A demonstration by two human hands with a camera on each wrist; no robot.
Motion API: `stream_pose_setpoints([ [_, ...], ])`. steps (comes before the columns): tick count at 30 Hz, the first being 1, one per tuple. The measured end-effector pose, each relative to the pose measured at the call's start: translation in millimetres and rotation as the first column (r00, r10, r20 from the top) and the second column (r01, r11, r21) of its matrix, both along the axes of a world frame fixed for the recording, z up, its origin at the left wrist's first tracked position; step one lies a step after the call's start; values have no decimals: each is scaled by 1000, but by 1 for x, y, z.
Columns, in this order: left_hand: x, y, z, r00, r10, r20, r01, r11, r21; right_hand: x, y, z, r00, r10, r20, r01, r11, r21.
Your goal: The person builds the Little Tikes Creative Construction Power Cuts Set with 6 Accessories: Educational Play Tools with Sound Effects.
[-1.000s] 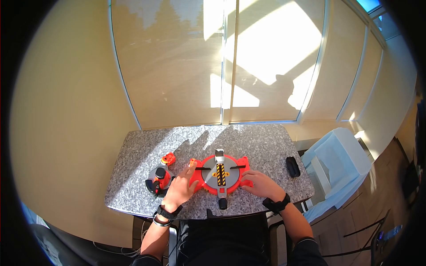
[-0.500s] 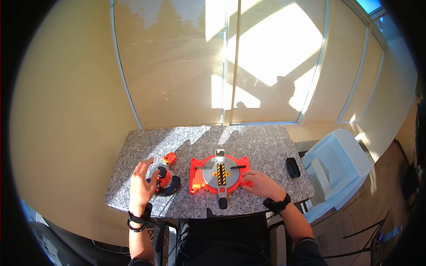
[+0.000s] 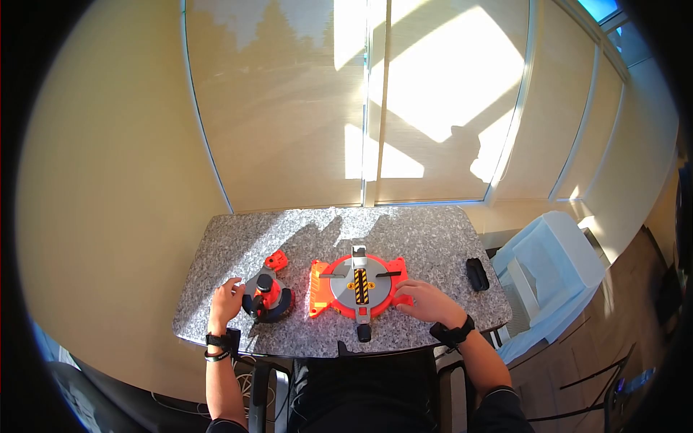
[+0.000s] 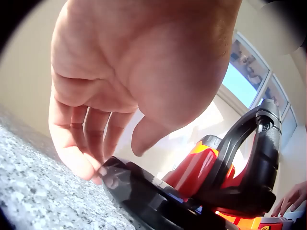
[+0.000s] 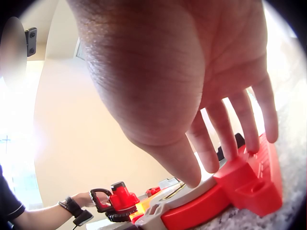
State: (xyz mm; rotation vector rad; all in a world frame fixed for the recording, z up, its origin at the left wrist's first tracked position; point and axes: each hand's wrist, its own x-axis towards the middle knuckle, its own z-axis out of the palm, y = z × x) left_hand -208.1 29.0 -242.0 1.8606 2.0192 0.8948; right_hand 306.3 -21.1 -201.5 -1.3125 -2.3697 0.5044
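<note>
A red and grey toy mitre saw base lies at the table's middle, with a round grey turntable and a yellow-black striped strip. My right hand rests at its right end, fingers fairly straight on the red edge in the right wrist view. To the left lies the toy saw head, red with a black handle and a dark curved guard. My left hand is at its left side. In the left wrist view, its loosely bent fingertips reach the guard's edge, with the thumb apart.
A red and orange piece adjoins the grey part of the saw head at its far side. A black case-like object lies near the speckled table's right edge. Beyond stands a chair with a light blue cover.
My left hand has left the base's left end and moved left, round to the outer side of the saw head. The saw head looks slightly turned. My right hand stays on the base.
</note>
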Motion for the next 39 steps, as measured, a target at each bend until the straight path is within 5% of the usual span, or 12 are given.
stream_pose_setpoints([
  [5, 0, 4, -3, 998, -63, -30, 60, 993, -97, 1, 2, -1, 1000, 7, -4, -7, 1000, 8],
  [13, -11, 15, -26, 945, -120, 303, 165, 978, -126, 1, 2, -1, 998, 36, -56, -33, 998, 60],
  [18, -14, 15, -36, 945, -115, 305, 135, 990, -46, 2, 3, 5, 1000, 17, -10, -17, 999, 44],
  [22, -2, 3, -16, 978, -112, 177, 88, 987, 136, 2, 5, 13, 1000, -5, 18, 4, 999, 54],
  [28, 17, -16, 26, 979, -129, 157, 101, 979, 175, -10, 15, 24, 983, 43, -176, 0, 971, 240],
  [35, 65, -45, 82, 968, -224, 115, 194, 954, 227, -45, 17, 54, 989, -1, -146, 45, 953, 300],
  [39, 101, -62, 111, 954, -282, 103, 251, 937, 241, -75, 23, 59, 988, 81, -130, -5, 865, 501],
])
